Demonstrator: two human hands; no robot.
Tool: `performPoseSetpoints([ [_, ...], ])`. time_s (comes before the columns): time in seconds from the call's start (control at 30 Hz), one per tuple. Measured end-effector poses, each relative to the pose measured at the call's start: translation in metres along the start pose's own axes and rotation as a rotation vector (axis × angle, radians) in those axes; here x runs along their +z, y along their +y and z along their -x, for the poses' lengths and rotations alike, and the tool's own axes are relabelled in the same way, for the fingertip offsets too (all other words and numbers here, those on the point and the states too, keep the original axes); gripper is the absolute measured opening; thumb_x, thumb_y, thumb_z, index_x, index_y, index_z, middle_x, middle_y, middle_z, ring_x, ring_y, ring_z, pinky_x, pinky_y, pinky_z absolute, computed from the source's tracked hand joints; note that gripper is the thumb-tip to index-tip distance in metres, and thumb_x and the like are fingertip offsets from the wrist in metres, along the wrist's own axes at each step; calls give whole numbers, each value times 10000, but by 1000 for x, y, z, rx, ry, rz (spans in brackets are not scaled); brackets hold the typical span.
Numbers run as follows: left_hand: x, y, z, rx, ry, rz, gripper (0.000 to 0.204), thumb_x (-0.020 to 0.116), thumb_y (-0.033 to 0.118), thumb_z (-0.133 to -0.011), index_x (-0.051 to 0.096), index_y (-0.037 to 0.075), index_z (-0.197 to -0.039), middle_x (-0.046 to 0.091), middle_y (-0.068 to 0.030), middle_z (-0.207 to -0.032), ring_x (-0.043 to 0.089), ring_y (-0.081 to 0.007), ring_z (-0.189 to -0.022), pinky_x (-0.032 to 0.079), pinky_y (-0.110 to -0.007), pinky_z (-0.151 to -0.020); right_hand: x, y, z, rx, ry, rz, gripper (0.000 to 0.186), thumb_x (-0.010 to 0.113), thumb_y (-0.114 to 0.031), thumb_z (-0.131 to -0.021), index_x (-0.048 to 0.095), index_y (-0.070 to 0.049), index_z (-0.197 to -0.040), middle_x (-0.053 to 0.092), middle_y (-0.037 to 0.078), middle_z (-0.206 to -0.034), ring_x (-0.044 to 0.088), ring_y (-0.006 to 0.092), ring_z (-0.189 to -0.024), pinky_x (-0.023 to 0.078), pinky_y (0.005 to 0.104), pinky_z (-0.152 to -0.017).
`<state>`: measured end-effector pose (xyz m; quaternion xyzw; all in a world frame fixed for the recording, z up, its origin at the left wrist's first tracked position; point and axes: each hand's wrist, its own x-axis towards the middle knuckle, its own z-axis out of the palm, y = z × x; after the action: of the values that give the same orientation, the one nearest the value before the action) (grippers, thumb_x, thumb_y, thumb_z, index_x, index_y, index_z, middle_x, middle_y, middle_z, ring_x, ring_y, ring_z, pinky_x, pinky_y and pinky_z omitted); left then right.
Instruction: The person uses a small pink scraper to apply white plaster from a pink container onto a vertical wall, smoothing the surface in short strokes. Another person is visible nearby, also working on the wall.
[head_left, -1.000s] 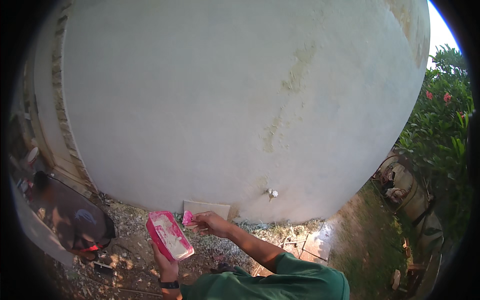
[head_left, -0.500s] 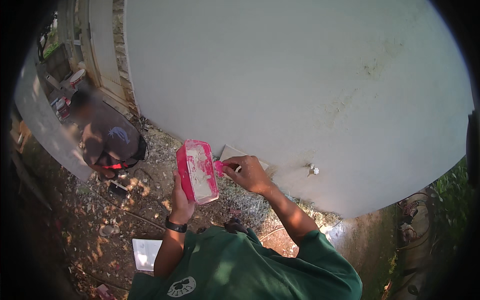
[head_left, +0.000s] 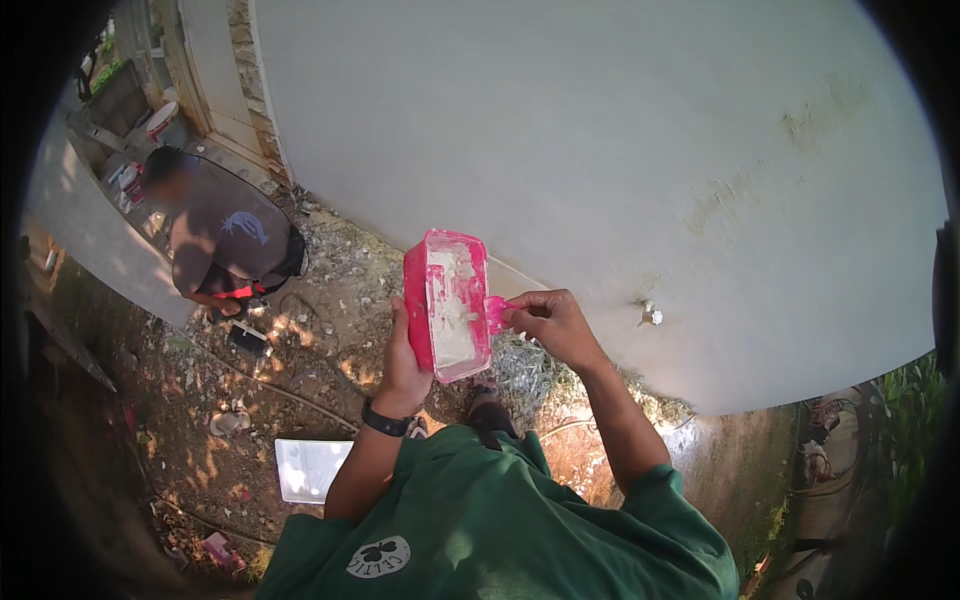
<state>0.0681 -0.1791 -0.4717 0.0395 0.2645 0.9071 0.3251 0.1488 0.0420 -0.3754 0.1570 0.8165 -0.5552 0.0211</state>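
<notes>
My left hand (head_left: pixel 404 368) holds a pink rectangular plastic tub (head_left: pixel 418 308) from its left side, tilted so its inside shows. White putty (head_left: pixel 457 347) coats the bottom and smears the walls. In my right hand (head_left: pixel 563 326) is a small pink putty scraper (head_left: pixel 496 314), pinched between thumb and fingers at the tub's right rim. Its tip is hard to make out against the tub. Beyond both hands rises a large pale wall (head_left: pixel 560 130) with rough, stained patches at the right.
A white tray (head_left: pixel 306 471) lies on the littered ground near my left forearm. At the left a person (head_left: pixel 235 225) crouches beside the wall. A tap (head_left: pixel 650 314) juts from the wall's lower part. A bucket (head_left: pixel 167 127) stands far left; a hose (head_left: pixel 268 384) crosses the ground.
The tub and both hands appear farther right and a little higher in the picture. The whole view has shifted too. Both grips stay the same.
</notes>
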Motion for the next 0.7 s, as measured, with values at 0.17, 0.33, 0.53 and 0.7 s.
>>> performPoseSetpoints([
  [0.17,2,-23,-39,-78,-67,-48,748,373,643,-1115,437,69,-1590,582,-114,-1537,602,-258,-1369,469,-460,-1177,-54,31,-9,-52,159,-62,261,742,-203,-1001,801,6,-1146,792,71,-951,715,127,-852,572,302,-726],
  [0.33,-3,-50,-93,-158,-2,-59,726,413,647,-1103,436,114,-1597,568,-110,-1551,569,-310,-1402,449,-520,-1188,-192,38,-10,-14,632,-250,290,730,-217,-1018,774,6,-1199,785,76,-976,713,130,-865,581,292,-710],
  [0.53,-6,-87,-161,-237,-12,-89,739,402,663,-1099,435,121,-1600,564,-98,-1560,561,-317,-1409,442,-532,-1184,-355,-13,11,-381,1082,-133,278,754,-146,-963,767,40,-1169,795,101,-972,734,149,-900,609,300,-736],
  [0.7,9,-117,-213,-246,-62,-103,727,397,661,-1101,433,138,-1605,563,-97,-1558,564,-329,-1399,447,-547,-1172,-432,-47,-3,-584,1404,350,167,780,-71,-932,807,-69,-1097,818,54,-977,744,134,-899,612,281,-710],
])
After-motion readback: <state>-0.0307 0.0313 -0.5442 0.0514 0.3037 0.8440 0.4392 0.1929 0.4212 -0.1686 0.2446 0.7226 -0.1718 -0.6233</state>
